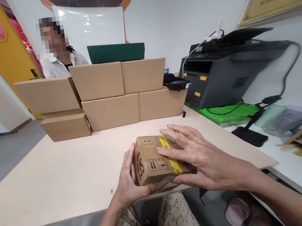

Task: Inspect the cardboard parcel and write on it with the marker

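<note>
A small brown cardboard box with printed handling symbols and a strip of yellow tape sits near the front edge of the table. My left hand grips its left side, thumb along the near face and fingers around the far left edge. Over the right part of the box lies my right hand, its fingers stretched out and apart. The index fingertip touches the top beside the tape, and the thumb rests by the near upper edge. My right hand hides the box's right end.
Several larger cardboard boxes stand stacked along the table's far side, a green box on top. Behind them is a person. At right are a dark printer, a cable and a black stand.
</note>
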The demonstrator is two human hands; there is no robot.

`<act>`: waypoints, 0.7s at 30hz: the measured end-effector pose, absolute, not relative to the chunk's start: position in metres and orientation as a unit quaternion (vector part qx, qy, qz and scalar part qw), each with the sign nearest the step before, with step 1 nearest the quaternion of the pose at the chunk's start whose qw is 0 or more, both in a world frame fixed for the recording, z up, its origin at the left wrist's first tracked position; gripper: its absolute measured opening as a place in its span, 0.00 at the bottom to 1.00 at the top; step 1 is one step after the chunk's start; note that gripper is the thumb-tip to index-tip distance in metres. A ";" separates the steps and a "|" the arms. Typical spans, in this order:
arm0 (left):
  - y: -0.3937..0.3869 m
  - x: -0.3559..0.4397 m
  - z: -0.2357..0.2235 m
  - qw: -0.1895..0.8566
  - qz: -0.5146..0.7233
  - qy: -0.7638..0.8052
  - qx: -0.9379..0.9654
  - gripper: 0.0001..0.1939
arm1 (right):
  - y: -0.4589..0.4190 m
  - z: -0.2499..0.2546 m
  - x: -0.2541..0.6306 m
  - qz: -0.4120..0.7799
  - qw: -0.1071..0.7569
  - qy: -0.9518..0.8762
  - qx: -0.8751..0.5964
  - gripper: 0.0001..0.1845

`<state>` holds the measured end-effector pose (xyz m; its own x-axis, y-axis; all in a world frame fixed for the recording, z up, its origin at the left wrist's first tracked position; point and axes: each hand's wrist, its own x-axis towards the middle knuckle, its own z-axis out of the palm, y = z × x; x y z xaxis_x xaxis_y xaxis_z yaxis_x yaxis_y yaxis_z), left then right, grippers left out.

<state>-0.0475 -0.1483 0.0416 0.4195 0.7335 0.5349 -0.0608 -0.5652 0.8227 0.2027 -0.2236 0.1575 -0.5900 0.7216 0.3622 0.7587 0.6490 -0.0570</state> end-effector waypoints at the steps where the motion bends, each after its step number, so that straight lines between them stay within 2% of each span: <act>1: -0.148 -0.047 0.044 0.391 0.489 0.225 0.747 0.60 | -0.222 0.158 0.203 -0.047 0.179 -0.890 -0.416 0.36; 7: -0.147 -0.043 0.060 0.350 0.463 0.233 0.780 0.59 | -0.211 0.153 0.211 0.026 0.201 -0.888 -0.413 0.41; 10: -0.149 -0.037 0.072 0.300 0.430 0.215 0.824 0.64 | -0.213 0.156 0.213 0.038 0.219 -0.885 -0.409 0.52; 12: -0.150 -0.033 0.080 0.275 0.408 0.208 0.845 0.66 | -0.216 0.154 0.211 0.047 0.263 -0.877 -0.399 0.59; 14: -0.151 -0.031 0.084 0.260 0.383 0.199 0.864 0.62 | -0.218 0.149 0.209 0.062 0.322 -0.856 -0.399 0.60; 18: -0.153 -0.028 0.085 0.209 0.366 0.163 0.892 0.48 | -0.223 0.134 0.208 0.088 0.405 -0.806 -0.421 0.56; 21: -0.154 -0.024 0.089 0.186 0.370 0.144 0.899 0.46 | -0.227 0.126 0.211 0.096 0.431 -0.792 -0.421 0.55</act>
